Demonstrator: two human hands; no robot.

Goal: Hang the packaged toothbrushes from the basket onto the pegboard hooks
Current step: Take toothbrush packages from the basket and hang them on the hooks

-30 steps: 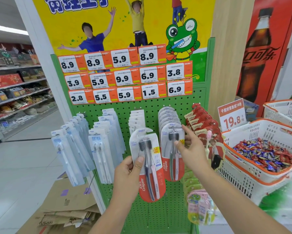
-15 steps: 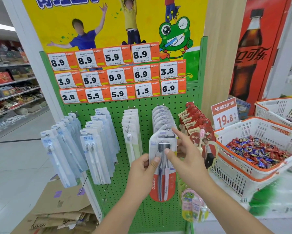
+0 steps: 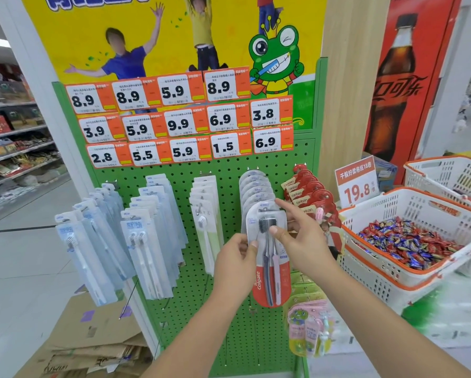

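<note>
Frame centre: your left hand (image 3: 235,264) pinching Colgate pack (image 3: 269,257) edge, right hand (image 3: 301,236) pinching top by hook row (image 3: 256,186). Keeping pack square, you're lining hang-hole onto hook tip.

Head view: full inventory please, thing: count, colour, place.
Colgate pack: one, red and clear, at front of its hook row, held by both hands
pegboard: one, green, centre
price tags: fourteen, white and orange, top of board
blue-white toothbrush packs: two rows, left hooks
pale green packs: one row, mid hooks
red packs: one row, right hooks
candy basket: one, white and orange, right
cardboard: flattened, brown, floor left
left hand: pinches pack's left edge
right hand: thumb on pack front
</note>
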